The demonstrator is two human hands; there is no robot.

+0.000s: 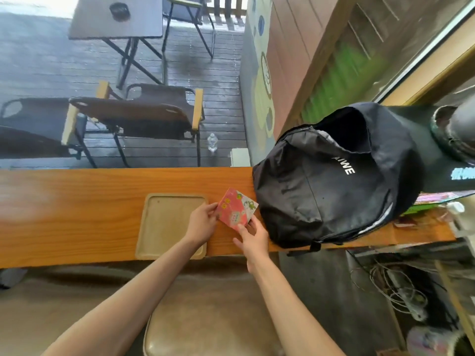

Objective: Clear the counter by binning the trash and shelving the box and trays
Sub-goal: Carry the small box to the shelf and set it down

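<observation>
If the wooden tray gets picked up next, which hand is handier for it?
Probably the left hand. It hangs over the tray, while the right hand is past the tray's edge, nearer the black backpack. Both hold the red box, so the right could keep it.

A café terrace: a wooden counter [77, 201] faces a wet deck with folding chairs [144, 111] and a table [115, 19].
</observation>
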